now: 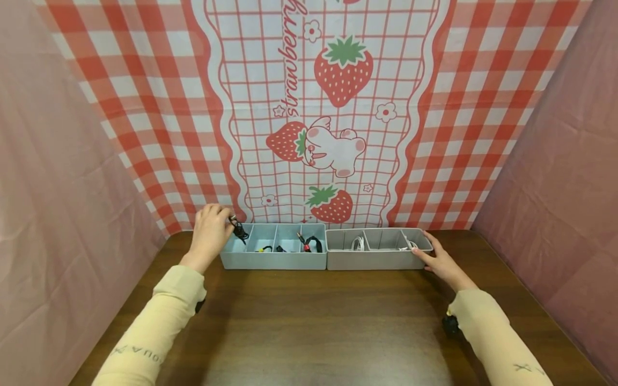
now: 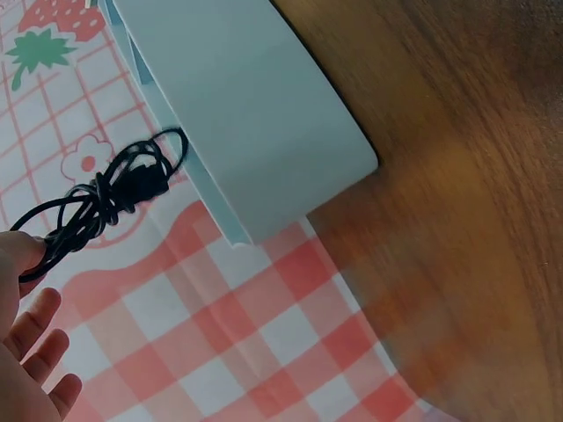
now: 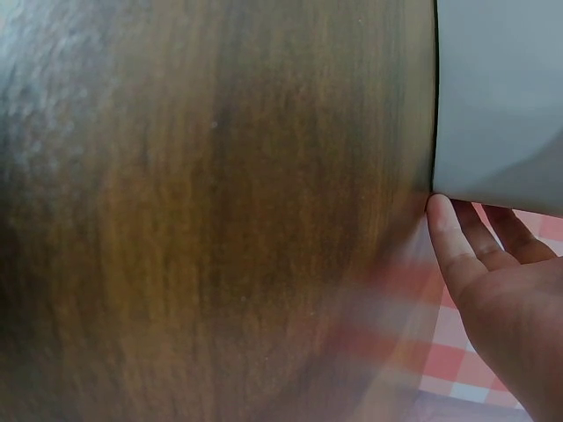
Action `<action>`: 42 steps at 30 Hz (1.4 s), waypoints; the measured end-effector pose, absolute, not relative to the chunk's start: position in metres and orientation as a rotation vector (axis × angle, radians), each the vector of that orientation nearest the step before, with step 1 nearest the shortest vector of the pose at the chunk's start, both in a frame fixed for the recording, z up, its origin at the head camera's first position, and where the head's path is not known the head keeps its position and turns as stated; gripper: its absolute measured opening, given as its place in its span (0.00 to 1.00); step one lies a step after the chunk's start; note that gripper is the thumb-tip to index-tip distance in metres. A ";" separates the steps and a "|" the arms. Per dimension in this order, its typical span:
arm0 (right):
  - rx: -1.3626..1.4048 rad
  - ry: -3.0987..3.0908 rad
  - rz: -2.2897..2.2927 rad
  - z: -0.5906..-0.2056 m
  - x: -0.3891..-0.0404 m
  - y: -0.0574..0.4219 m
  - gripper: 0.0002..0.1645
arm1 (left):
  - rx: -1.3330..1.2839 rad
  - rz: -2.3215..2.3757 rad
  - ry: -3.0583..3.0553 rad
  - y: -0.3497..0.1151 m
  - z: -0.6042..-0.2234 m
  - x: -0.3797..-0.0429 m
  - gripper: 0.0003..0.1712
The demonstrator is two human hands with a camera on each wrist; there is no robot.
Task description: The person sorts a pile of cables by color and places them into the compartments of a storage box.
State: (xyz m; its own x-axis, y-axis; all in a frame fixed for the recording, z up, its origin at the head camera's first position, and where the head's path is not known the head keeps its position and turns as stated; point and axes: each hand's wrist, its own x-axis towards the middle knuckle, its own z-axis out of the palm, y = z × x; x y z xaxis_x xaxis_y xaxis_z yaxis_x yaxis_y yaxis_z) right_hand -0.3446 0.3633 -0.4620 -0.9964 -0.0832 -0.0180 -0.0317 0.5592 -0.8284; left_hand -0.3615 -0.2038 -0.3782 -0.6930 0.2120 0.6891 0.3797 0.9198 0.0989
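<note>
My left hand (image 1: 211, 231) pinches a coiled black cable (image 2: 114, 189) between thumb and finger, its other fingers spread. The bundle hangs over the leftmost compartment of a light blue divided box (image 1: 275, 261). In that box lie a small cable with a yellow end (image 1: 264, 249), a small black piece (image 1: 280, 249) and a black cable with a red part (image 1: 307, 246). My right hand (image 1: 440, 262) rests against the right end of a grey divided box (image 1: 376, 260), its extended fingers along the end wall. White cables (image 1: 358, 244) lie in two of the grey compartments.
Both boxes stand end to end at the back of the brown wooden table (image 1: 318, 321). Behind them hangs a red-and-white strawberry cloth (image 1: 386, 177). Pink fabric (image 1: 67, 177) closes off both sides.
</note>
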 end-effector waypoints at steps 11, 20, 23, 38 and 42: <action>-0.107 2.722 -1.454 -0.460 -0.344 0.364 0.51 | -0.373 -0.327 -2.362 -0.206 -0.397 -0.366 0.07; -0.104 2.722 -1.443 -0.460 -0.343 0.364 0.51 | -0.343 -0.317 -2.415 -0.205 -0.416 -0.372 0.08; -0.119 2.722 -1.457 -0.461 -0.343 0.363 0.51 | -0.329 -0.324 -2.417 -0.206 -0.422 -0.373 0.08; -0.097 2.724 -1.454 -0.462 -0.345 0.363 0.51 | -0.251 -0.374 -2.350 -0.210 -0.443 -0.371 0.07; -0.100 2.721 -1.461 -0.462 -0.344 0.363 0.50 | -0.213 -0.401 -2.354 -0.213 -0.447 -0.369 0.08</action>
State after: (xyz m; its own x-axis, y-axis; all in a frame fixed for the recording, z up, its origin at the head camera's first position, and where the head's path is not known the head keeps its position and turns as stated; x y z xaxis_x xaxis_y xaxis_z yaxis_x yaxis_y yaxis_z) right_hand -0.3438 0.3632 -0.4622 -0.9966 -0.0811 -0.0147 -0.0326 0.5511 -0.8338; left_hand -0.3686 -0.2131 -0.4473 -0.7219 0.0382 0.6910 0.2648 0.9377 0.2248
